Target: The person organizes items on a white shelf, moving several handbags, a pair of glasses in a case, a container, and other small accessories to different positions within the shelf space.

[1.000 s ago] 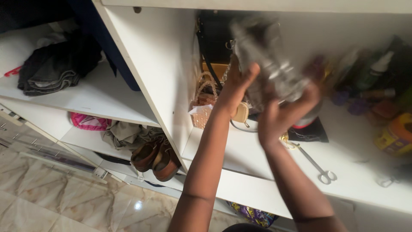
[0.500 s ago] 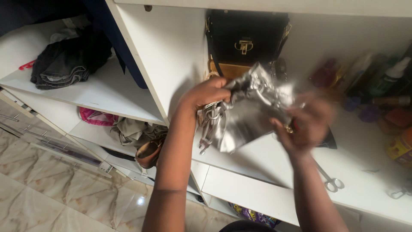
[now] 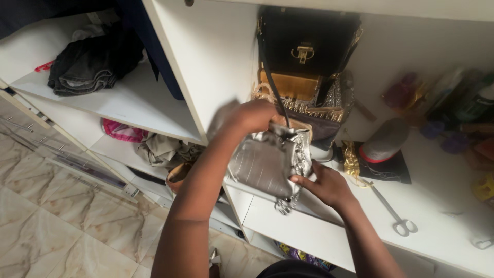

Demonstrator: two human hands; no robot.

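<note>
The silver bag (image 3: 265,162) has come down from up high to the shelf (image 3: 319,206). The left hand (image 3: 252,116) and right hand (image 3: 321,185) both hold it tight.

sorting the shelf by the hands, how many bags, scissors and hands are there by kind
Bags: 3, namely silver bag, black handbag, gold bag
Scissors: 1
Hands: 2, left hand and right hand, both on the silver bag
Total: 6

White shelving (image 3: 206,62) stands on glossy marble floor (image 3: 62,226)
</note>
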